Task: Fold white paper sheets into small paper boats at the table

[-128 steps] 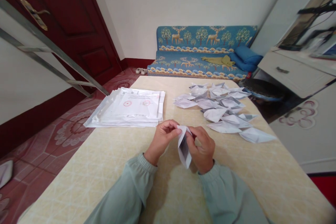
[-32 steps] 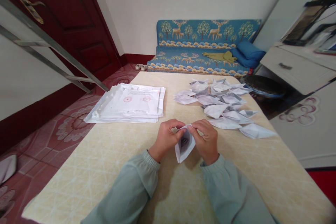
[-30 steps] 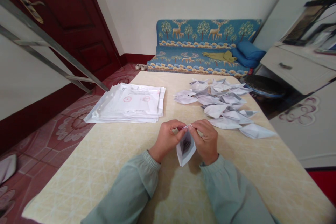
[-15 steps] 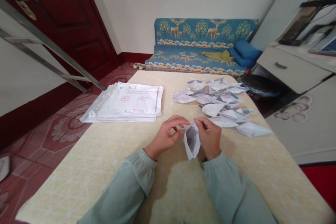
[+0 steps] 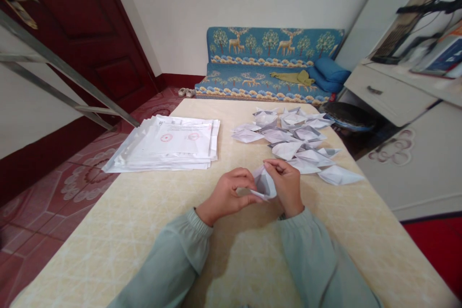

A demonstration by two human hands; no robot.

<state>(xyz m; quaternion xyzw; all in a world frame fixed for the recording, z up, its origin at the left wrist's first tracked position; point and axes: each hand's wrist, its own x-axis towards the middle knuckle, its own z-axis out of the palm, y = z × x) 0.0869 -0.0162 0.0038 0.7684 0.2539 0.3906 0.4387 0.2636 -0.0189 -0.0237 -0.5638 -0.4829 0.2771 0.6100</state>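
Observation:
A folded white paper boat (image 5: 266,186) is held between my two hands above the table, its hollow side facing me. My left hand (image 5: 231,191) pinches its left side, thumb along the near edge and fingers behind. With thumb and fingers, my right hand (image 5: 287,184) grips the upper right part. Just beyond lie several finished paper boats (image 5: 288,150), grouped on the right of the table. On the left rests a stack of paper sheets (image 5: 169,147), the top one bearing red round stamps.
A pale yellow patterned cloth covers the table (image 5: 144,231). Behind it stands a blue sofa (image 5: 249,77) with a deer print. A metal ladder (image 5: 72,77) leans at the left by a dark red door (image 5: 90,24). To the right is a white cabinet (image 5: 393,91).
My left hand has gone from loosely open beside the boat to gripping its side. The boat has tilted, its lower end coming up. The view has shifted slightly to the right.

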